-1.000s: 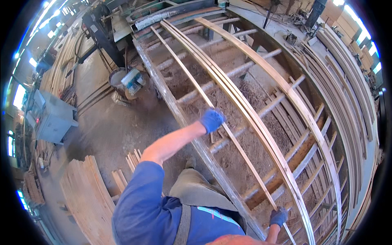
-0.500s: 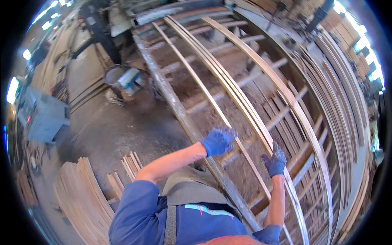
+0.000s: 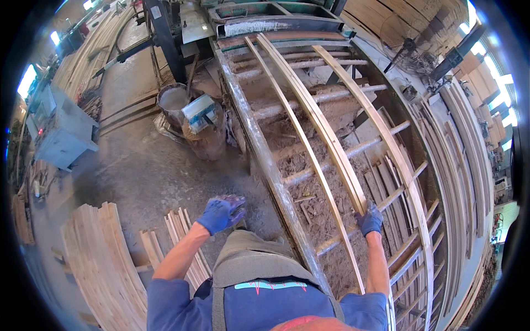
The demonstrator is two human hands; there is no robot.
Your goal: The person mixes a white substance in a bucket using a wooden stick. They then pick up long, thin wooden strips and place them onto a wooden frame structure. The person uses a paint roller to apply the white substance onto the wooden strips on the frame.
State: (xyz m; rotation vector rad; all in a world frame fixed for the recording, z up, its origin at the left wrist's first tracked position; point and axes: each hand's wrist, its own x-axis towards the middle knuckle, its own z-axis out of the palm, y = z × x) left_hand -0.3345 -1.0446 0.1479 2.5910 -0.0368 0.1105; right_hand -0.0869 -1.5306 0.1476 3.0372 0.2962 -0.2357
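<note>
My right hand (image 3: 370, 218), in a blue work glove, is closed around a pair of long wooden strips (image 3: 323, 126) lying side by side along a roller conveyor (image 3: 251, 132). To the left of that pair, a single thin strip (image 3: 298, 124) rests across the rollers. A wider board (image 3: 381, 126) lies to the right, curved by the lens. My left hand (image 3: 222, 213), also gloved in blue, hovers left of the conveyor's side rail with fingers stretched out and nothing in them.
Stacked boards (image 3: 99, 265) and a bundle of narrow strips (image 3: 185, 237) lie at lower left. A bucket (image 3: 172, 100) and a blue-white container (image 3: 200, 112) stand beside the conveyor. A grey cabinet (image 3: 69, 132) is farther left. Long planks (image 3: 469, 160) line the right side.
My left hand has swung left, from over the thin strip to beyond the side rail. My right hand's raised fingers have closed around the pair of strips. The view has shifted too.
</note>
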